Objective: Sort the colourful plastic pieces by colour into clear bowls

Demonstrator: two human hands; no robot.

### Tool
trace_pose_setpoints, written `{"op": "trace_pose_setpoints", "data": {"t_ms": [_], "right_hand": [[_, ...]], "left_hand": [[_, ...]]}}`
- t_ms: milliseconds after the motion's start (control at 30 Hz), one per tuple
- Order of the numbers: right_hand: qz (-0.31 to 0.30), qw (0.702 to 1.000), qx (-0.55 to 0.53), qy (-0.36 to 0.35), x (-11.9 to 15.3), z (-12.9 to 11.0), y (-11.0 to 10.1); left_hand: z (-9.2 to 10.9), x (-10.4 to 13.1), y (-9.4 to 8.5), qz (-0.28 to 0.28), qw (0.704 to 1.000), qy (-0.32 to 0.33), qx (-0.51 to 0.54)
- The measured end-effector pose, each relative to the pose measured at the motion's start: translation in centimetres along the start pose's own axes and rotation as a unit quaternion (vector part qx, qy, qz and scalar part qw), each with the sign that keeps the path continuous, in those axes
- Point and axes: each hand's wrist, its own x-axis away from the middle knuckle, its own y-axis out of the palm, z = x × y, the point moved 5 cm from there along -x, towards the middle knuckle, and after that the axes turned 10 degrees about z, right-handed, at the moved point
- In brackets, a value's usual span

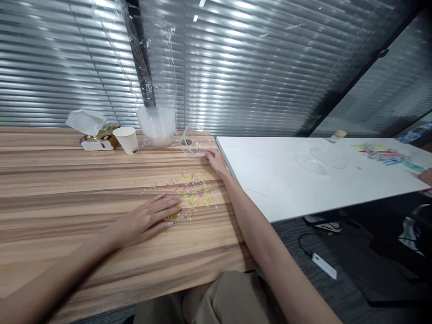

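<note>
A loose heap of small yellow, pink and green plastic bits [194, 191] lies spread on the wood-grain table [111, 265]. My left hand [150, 218] rests flat, its fingers stretched out and their tips touching the near left side of the heap. Beyond the heap, at the right end of this table, my right hand [216, 161] pinches the rim of a clear round plastic bowl [194, 141]. The bowl appears tilted, and the table shows through it.
Behind stand a tissue pack [97, 141], a paper cup [126, 140] and a bagged stack of clear bowls [157, 123]. A white table [263, 180] adjoins on the right, holding clear plastic pieces [317, 161], a corked jar [336, 136] and coloured strips [381, 154]. Another person's hand [425, 176] shows at the right edge.
</note>
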Motion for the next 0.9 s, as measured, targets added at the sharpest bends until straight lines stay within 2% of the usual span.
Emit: {"op": "trace_pose_setpoints", "data": {"t_ms": [167, 267, 433, 533, 633, 800, 900], "right_hand": [[0.002, 1.000, -0.001, -0.001, 0.0, 0.3, 0.2], [0.004, 1.000, -0.007, -0.002, 0.0, 0.2, 0.1], [0.046, 0.998, -0.035, 0.012, 0.0, 0.1, -0.3], [0.062, 0.995, -0.079, -0.001, 0.3, -0.3, -0.9], [0.055, 0.992, -0.113, -0.024, 0.6, -0.7, -1.5], [0.045, 0.985, -0.157, -0.055, 1.0, -0.8, -2.5], [0.042, 0.980, -0.183, -0.069, 1.1, -0.6, -2.7]], "left_hand": [[-0.2, 0.0, -0.2, -0.001, 1.000, 0.007, -0.009], [-0.5, 0.1, -0.8, 0.019, 1.000, 0.003, -0.018], [-2.1, 0.9, -2.1, 0.066, 0.997, -0.015, -0.034], [-2.9, 1.4, -2.2, 0.074, 0.997, -0.019, -0.023], [-2.8, 1.3, -1.5, 0.040, 0.999, -0.030, 0.003], [-1.0, 0.4, -0.1, -0.047, 0.998, -0.041, 0.013], [-0.4, 0.3, 0.5, -0.069, 0.997, -0.043, -0.006]]}}
